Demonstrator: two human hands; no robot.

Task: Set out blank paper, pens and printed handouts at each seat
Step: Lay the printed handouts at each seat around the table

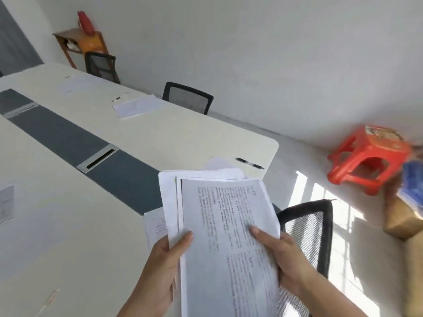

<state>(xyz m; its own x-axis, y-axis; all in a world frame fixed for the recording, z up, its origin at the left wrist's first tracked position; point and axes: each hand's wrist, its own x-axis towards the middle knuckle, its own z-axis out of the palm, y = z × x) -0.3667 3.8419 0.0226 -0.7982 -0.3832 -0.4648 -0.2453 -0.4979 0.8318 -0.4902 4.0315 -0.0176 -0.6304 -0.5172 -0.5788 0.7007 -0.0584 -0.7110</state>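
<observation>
Above the cream bench, left grip and right grip pinch a fanned white stack of printed handouts; uneven sheets could slip.

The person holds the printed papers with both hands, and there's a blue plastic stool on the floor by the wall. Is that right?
Not quite. The plastic stool is red, not blue, as the head view shows. The rest holds: the left hand and the right hand both grip the printed papers, and the stool stands on the floor by the wall.
</observation>
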